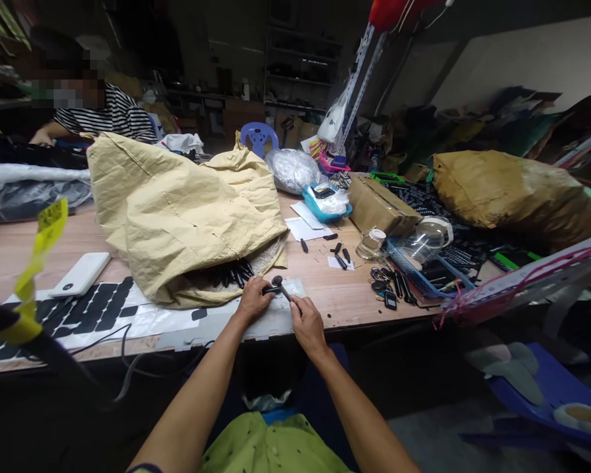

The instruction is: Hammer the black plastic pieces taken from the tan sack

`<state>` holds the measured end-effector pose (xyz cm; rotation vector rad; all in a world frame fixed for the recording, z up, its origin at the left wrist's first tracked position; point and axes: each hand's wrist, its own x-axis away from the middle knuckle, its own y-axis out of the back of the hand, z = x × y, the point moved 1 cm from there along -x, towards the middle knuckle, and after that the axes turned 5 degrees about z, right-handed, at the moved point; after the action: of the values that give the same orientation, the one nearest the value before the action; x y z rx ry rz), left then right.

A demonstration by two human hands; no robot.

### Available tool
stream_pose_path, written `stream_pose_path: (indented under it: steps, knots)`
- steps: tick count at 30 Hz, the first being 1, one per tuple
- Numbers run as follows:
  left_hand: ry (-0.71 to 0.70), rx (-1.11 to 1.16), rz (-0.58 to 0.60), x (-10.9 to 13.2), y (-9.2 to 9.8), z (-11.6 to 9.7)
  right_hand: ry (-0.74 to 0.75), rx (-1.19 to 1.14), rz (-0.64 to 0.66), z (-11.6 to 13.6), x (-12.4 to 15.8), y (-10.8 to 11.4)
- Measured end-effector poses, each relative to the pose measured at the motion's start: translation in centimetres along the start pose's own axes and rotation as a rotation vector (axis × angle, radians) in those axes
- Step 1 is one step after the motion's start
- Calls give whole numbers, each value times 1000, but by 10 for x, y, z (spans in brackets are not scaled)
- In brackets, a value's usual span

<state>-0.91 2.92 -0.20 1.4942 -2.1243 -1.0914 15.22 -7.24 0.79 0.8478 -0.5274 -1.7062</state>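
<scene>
At the near edge of the table, my left hand (pixel 255 298) is closed on a small black piece (pixel 270 289), its exact kind too small to tell. Facing it, my right hand (pixel 307 322) grips the lower end of a dark rod with a rounded head (pixel 278 281). That head is close beside the black piece; whether they touch I cannot tell. Just behind my left hand, a big beige sack (pixel 187 210) lies with its mouth towards me, and slim black parts (pixel 229 272) show inside. Under my hands is a grey sheet (pixel 217 326).
To the right are a blue basket (pixel 426 279), a glass jar (pixel 371 244), a cardboard box (pixel 381 203) and loose black pieces (pixel 341 261). A white box-shaped device (pixel 82 274) and black stickers (pixel 86 309) lie left. A person in a striped shirt (pixel 111 115) sits across the table.
</scene>
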Motion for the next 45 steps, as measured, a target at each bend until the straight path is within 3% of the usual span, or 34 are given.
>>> stream_pose_path:
  steps: [13, 17, 23, 27, 31, 35, 38, 40, 42, 45]
  knots:
    - [34, 29, 1, 2, 2, -9, -102, 157, 5, -11, 0, 1]
    - [48, 13, 7, 4, 1, -13, -145, 205, -30, -31, -24, 6]
    - [75, 2, 42, 7, -2, -13, -302, 463, -40, -60, -76, 22]
    - [57, 26, 44, 5, -4, -8, -260, 590, -95, -71, -82, 15]
    - [58, 106, -35, 8, -3, -13, -238, 653, -131, -72, -82, 6]
    - [-12, 239, -83, 52, -17, -28, -263, 668, -118, -65, -82, 8]
    - [-216, 264, 143, 109, -41, -42, -288, 666, -103, -56, -79, 17]
    - [-249, 250, 326, 142, -57, -46, -305, 648, -89, -51, -78, 21]
    - [-112, 216, 423, 162, -71, -44, -328, 637, -73, -50, -78, 23]
    - [233, 102, 509, 166, -87, -29, -344, 628, -58, -51, -78, 22]
